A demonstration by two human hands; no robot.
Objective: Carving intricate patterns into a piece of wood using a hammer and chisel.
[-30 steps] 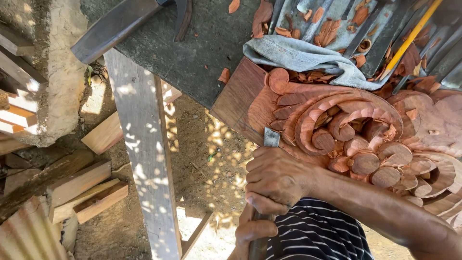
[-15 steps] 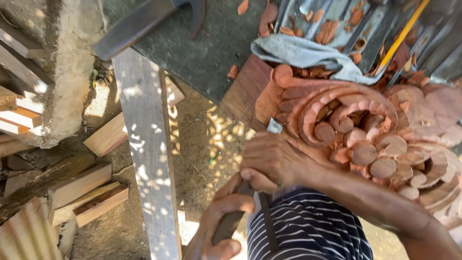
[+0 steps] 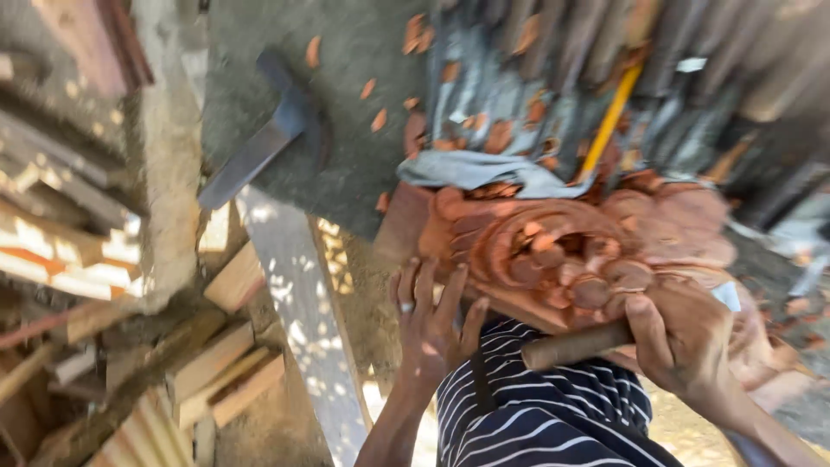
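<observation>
Two bare hands work at a reddish-brown carved wood piece point(image 3: 553, 251) that lies on the edge of a dark grey workbench point(image 3: 346, 104), just above the person's striped shirt point(image 3: 545, 406). The left hand point(image 3: 432, 320) is spread, its fingers splayed and its fingertips resting against the near left edge of the carving. The right hand point(image 3: 683, 337) is closed in a fist around the wooden handle of a chisel point(image 3: 575, 344), which points leftward across the lower edge of the carving; the blade end is hidden behind the hand and cannot be made out. The carving shows curled scrolls and rounded, petal-like lobes, with loose wood chips point(image 3: 415, 30) scattered over it and over the bench top. A crumpled grey cloth point(image 3: 484, 169) lies along the far side of the carving, and a yellow-handled tool point(image 3: 609, 121) slants across it among a row of other blurred tools. A dark mallet or hammer point(image 3: 259, 151) rests on the bench's left part, its handle overhanging the edge. Below, a pale plank point(image 3: 303, 320) runs down toward the ground, and cut wood offcuts point(image 3: 225, 363) lie in a pile at lower left. Most of the view is motion-blurred.
</observation>
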